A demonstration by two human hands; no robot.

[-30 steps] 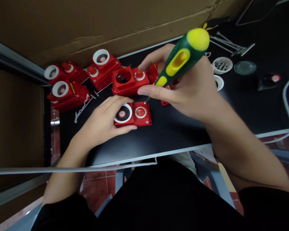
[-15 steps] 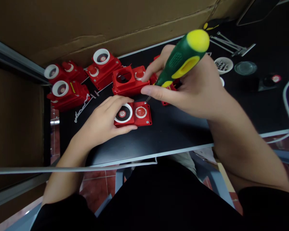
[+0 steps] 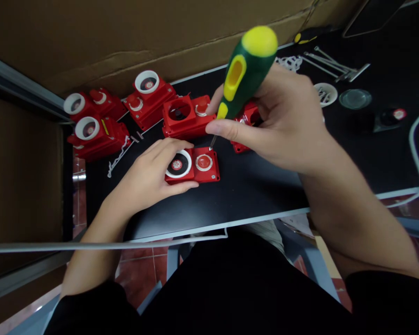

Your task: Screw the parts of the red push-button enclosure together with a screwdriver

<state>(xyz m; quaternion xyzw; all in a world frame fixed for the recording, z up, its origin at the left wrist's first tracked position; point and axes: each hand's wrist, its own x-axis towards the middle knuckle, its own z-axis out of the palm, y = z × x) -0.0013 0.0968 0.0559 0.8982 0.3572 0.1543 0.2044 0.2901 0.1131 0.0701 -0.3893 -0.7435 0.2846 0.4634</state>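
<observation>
Tipped upright since a moment ago, the screwdriver (image 3: pixel 246 70) now stands steeper, its yellow cap swung left and nearer me, while the tip stays at the far right corner of the red unit (image 3: pixel 192 165). My right hand (image 3: pixel 282 121) is wrapped tight round the handle, thumb laid along the shaft. My left hand (image 3: pixel 150 177) clamps the unit flat on the black table (image 3: pixel 265 186). Judging by this, the tip sits straighter on the corner screw.
</observation>
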